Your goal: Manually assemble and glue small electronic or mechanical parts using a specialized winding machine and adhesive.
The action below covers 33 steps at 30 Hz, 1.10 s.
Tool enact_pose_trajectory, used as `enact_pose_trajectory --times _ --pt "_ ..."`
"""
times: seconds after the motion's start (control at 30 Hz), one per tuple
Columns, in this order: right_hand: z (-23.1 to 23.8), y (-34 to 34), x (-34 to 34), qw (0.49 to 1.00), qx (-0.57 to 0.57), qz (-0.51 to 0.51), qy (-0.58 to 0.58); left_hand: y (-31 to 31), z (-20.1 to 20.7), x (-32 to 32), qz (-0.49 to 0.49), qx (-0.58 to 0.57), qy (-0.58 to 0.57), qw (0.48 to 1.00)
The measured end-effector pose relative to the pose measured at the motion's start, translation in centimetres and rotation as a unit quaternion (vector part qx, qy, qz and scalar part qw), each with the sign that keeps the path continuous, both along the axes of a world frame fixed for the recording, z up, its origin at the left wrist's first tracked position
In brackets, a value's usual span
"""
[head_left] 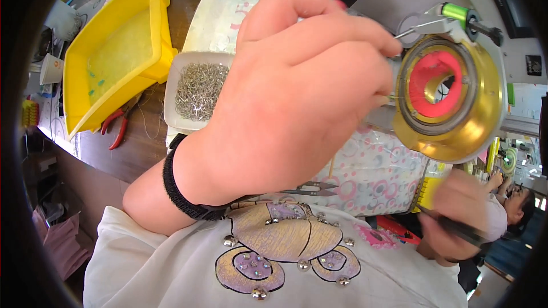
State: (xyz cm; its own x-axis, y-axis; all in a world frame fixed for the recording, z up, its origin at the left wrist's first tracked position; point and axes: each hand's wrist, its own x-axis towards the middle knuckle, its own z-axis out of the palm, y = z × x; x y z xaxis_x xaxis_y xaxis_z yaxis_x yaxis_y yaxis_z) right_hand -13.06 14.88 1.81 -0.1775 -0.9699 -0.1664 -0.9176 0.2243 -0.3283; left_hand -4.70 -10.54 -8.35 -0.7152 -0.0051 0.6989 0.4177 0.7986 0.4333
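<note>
Large across the middle, my left hand has its fingers pinched together at the left side of a gold ring-shaped machine head. What they hold, if anything, is mostly hidden by the hand. A pink-red lining fills the middle of that ring, leaving a hole. A metal rod shows at the ring's upper left, near my fingers. Lower right, below the ring, my right hand is blurred, with its fingers closed around a slim dark tool whose kind is unclear.
A white dish of small silvery metal pieces stands left of my hand. Beyond it are a yellow tray and red-handled pliers. Thread snips lie near my shirt. A green spool tops the machine. Another person sits at right.
</note>
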Motion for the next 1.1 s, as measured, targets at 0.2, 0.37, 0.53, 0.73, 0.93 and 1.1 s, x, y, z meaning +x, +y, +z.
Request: enact_pose_trajectory --times 0.2,0.37,0.53,0.73,0.93,1.1 --pt "-8.8 1.3 1.2 0.98 0.077 -0.164 0.083 1.6 1.2 0.0 0.06 0.027 0.027 0.997" --pt "-6.5 1.1 -1.6 0.957 -0.124 -0.259 0.033 2.8 2.8 -1.2 0.132 -0.014 0.019 0.991" --pt "-7.3 -1.8 -5.2 0.842 -0.323 -0.303 -0.307 4.5 4.3 -3.0 0.151 -0.052 -0.017 0.987" --pt "-7.8 -3.4 -5.9 0.811 -0.318 -0.272 -0.41 5.2 3.5 -4.2 0.14 -0.019 -0.026 0.99" --pt "-7.9 -3.5 -5.3 0.778 -0.351 -0.296 -0.429 5.7 4.2 -4.1 0.135 -0.037 -0.032 0.99" --pt "-6.6 -1.4 -4.1 0.819 -0.473 -0.324 -0.019 5.9 6.2 -1.7 0.181 -0.105 -0.037 0.977"
